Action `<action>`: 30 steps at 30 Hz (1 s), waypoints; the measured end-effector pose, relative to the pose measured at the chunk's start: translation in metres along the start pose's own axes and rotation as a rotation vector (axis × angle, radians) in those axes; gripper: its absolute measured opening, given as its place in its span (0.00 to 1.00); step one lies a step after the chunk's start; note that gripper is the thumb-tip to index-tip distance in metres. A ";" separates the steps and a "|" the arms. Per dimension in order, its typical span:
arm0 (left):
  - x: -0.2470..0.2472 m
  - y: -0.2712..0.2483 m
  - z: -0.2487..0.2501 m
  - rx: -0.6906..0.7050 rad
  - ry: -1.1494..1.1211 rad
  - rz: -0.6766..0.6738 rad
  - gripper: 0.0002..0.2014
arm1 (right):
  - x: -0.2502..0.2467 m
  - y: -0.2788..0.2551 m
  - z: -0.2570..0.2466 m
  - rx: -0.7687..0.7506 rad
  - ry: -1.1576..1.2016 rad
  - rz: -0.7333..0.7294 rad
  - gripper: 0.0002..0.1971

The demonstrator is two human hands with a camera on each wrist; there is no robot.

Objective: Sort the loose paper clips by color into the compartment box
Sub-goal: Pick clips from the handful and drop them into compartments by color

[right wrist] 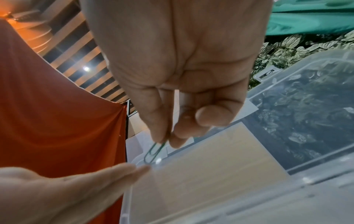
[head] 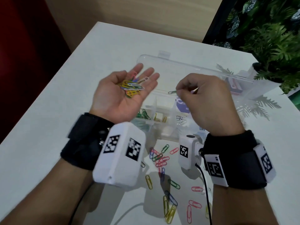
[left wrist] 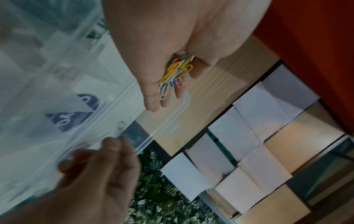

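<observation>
My left hand (head: 125,88) is palm up above the table with its fingers nearly straight, and a heap of mixed-colour paper clips (head: 132,86) (left wrist: 175,71) lies in the palm. My right hand (head: 201,98) hovers over the clear compartment box (head: 164,135) and pinches a green paper clip (head: 172,92) (right wrist: 153,151) between thumb and forefinger; a pinkish clip end (head: 194,90) pokes out between its other fingers. In the box, green clips (head: 143,115), yellow clips (head: 159,118) and white clips (head: 181,120) sit in separate compartments. Several loose clips (head: 162,159) lie on the white table (head: 48,127) near me.
The box's clear lid (head: 186,69) is folded back behind it. A potted plant (head: 269,51) stands at the table's far right corner. A black cable (head: 206,192) runs from the right wrist camera across the loose clips. A red wall (head: 24,46) lies to the left.
</observation>
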State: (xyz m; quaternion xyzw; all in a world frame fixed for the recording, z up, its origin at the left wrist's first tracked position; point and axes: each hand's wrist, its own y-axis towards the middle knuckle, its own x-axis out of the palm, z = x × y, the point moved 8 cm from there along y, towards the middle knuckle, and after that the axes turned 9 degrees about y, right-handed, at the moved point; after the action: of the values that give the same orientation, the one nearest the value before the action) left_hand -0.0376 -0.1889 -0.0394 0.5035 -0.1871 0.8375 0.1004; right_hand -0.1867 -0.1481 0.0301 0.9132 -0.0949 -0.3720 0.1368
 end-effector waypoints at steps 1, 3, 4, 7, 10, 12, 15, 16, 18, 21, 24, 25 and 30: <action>-0.002 -0.001 0.009 0.026 -0.015 0.001 0.19 | 0.006 -0.001 0.000 0.004 -0.039 -0.042 0.06; -0.003 -0.003 0.020 0.056 -0.039 -0.007 0.19 | 0.017 -0.002 -0.003 -0.007 -0.105 -0.109 0.05; -0.003 -0.004 0.022 0.060 -0.048 -0.012 0.19 | 0.021 -0.003 -0.006 -0.021 -0.123 -0.125 0.05; -0.001 -0.005 0.022 0.050 -0.050 -0.006 0.19 | 0.033 -0.003 -0.019 -0.083 -0.130 -0.138 0.04; 0.002 -0.008 0.019 0.031 -0.051 -0.008 0.20 | 0.050 -0.005 -0.026 -0.096 -0.139 -0.187 0.03; 0.004 -0.009 0.013 0.005 -0.050 -0.022 0.20 | 0.051 -0.005 -0.028 -0.105 -0.120 -0.159 0.04; 0.008 -0.009 -0.002 -0.047 -0.033 -0.038 0.20 | 0.033 -0.005 -0.040 -0.182 0.025 0.014 0.02; 0.011 -0.009 -0.008 -0.068 -0.017 -0.050 0.21 | 0.029 -0.006 -0.041 -0.186 0.049 0.048 0.03; 0.016 -0.011 -0.020 -0.119 0.008 -0.081 0.21 | 0.027 -0.006 -0.037 -0.170 0.009 0.045 0.06; 0.018 -0.013 -0.037 -0.189 -0.014 -0.089 0.20 | 0.028 -0.004 -0.023 -0.103 -0.114 -0.054 0.07; 0.019 -0.014 -0.047 -0.218 -0.027 -0.099 0.21 | 0.022 -0.002 -0.012 -0.026 -0.155 -0.090 0.04; 0.020 -0.015 -0.049 -0.221 -0.023 -0.100 0.21 | 0.020 -0.002 -0.010 -0.016 -0.160 -0.103 0.03; 0.016 -0.013 -0.049 -0.206 0.006 -0.061 0.21 | 0.010 -0.003 -0.008 0.007 -0.090 -0.117 0.02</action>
State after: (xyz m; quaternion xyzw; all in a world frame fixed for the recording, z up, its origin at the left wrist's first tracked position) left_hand -0.0800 -0.1566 -0.0432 0.4933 -0.2564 0.8120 0.1779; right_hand -0.1737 -0.1463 0.0281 0.8999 -0.0488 -0.4198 0.1073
